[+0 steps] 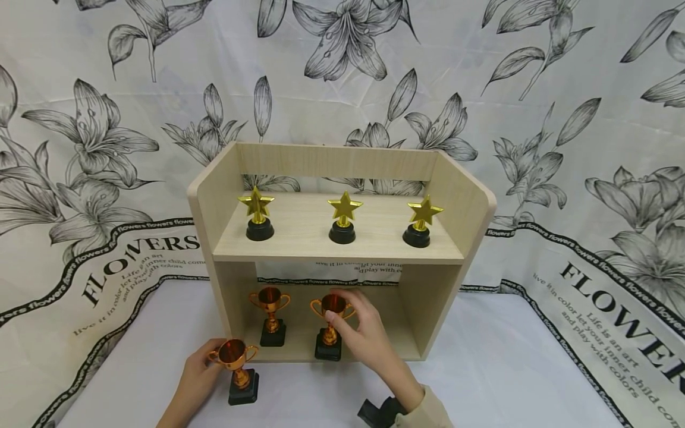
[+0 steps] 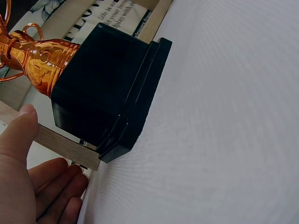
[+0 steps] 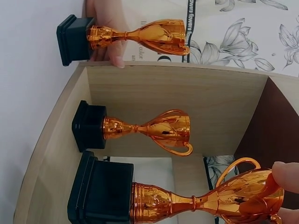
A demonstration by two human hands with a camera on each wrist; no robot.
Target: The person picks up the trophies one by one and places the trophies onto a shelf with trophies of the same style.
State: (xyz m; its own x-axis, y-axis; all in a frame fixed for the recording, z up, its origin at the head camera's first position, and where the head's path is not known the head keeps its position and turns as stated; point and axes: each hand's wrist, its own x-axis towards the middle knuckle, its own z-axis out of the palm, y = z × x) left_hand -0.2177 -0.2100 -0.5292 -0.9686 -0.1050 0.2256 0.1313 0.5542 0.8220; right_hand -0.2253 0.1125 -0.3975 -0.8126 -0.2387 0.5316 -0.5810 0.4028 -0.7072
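My right hand (image 1: 364, 333) pinches the rim of a copper-coloured trophy cup (image 1: 329, 345) at the front of the lower shelf. In the right wrist view, that cup's black base (image 3: 105, 191) is large and near. Left of it, inside the lower compartment, a matching trophy cup (image 1: 273, 333) stands upright. A third trophy cup (image 1: 243, 386) is on the white cloth in front of the shelf's left side. Behind that cup, my left hand (image 1: 200, 368) has loosely extended fingers (image 2: 60, 186) by the shelf's side edge, not wrapped round the cup.
A pale wooden two-tier shelf unit (image 1: 337, 260) stands on the white cloth (image 1: 508, 356). Its upper tier holds a left star trophy (image 1: 259, 229), a middle one (image 1: 342, 232) and a right one (image 1: 417, 235). Flower-printed fabric (image 1: 342, 113) hangs behind.
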